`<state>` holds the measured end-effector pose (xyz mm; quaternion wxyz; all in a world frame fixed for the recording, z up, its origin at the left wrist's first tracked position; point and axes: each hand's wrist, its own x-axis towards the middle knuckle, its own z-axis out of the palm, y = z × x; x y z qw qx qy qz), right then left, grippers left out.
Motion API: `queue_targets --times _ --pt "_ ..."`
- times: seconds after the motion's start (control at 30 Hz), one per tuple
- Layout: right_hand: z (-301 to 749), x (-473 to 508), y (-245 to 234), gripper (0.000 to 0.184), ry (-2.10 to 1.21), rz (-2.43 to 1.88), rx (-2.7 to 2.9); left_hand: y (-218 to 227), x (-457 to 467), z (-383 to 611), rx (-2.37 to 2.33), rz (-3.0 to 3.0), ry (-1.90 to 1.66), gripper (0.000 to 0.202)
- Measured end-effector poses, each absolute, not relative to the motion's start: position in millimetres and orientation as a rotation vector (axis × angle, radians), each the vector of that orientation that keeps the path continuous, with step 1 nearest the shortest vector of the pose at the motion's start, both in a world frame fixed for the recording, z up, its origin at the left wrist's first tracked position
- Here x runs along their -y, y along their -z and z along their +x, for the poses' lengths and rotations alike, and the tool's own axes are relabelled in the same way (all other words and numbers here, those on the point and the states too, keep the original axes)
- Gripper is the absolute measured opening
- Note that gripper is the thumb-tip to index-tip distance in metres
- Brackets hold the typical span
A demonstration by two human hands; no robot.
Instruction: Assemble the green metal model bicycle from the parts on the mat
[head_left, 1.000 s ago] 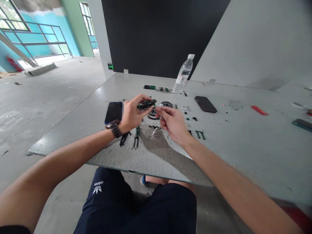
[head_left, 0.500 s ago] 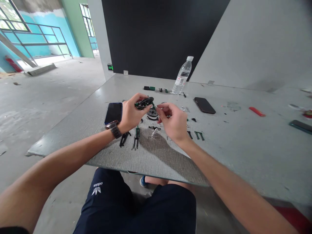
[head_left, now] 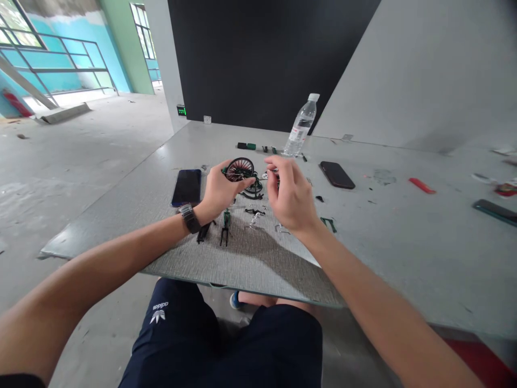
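My left hand [head_left: 219, 188], with a dark watch [head_left: 189, 217] at the wrist, is closed on a small model bicycle wheel [head_left: 240, 167] with thin spokes and dark green parts attached. Just right of it, my right hand [head_left: 293, 194] is held with curled fingers, apart from the wheel. Whatever its fingertips pinch, if anything, is hidden. Behind the left thumb shows another spoked wheel [head_left: 254, 187]. Below my hands lie a green and black fork [head_left: 225, 229], a black bar-like piece [head_left: 255, 211] and small silvery pieces [head_left: 254, 220].
Phones lie at left [head_left: 187, 187] and right [head_left: 337, 174]. A tilted-looking water bottle [head_left: 301, 126] stands at the back near small dark green and black pieces [head_left: 246, 146]. Green parts [head_left: 329, 223] and a red object [head_left: 422, 186] lie on the table's right side.
The held wheel has turned from nearly edge-on to showing its spoked face. My right hand has drawn slightly right, away from it, and its fingers have curled downward.
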<state>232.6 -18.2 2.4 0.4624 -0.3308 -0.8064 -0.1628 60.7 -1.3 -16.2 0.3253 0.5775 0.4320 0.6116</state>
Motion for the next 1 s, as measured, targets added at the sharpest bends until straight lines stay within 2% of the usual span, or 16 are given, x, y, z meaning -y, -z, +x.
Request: queue_targets --times 0.17,0.33,0.77,1.0 --pt "235 19 -3 0.031 0.425 -0.777 2.004 10 8 64 -0.943 1.399 -1.518 0.022" --pt "239 21 -5 0.031 0.255 -0.814 2.014 8 10 63 -0.823 1.306 -1.440 0.019" --pt "243 25 -6 0.026 0.096 -0.764 2.072 8 9 61 -0.942 1.149 -1.271 0.021" --pt "244 17 -22 0.017 -0.024 -0.815 2.018 12 0 55 -0.890 0.999 -1.157 0.019"
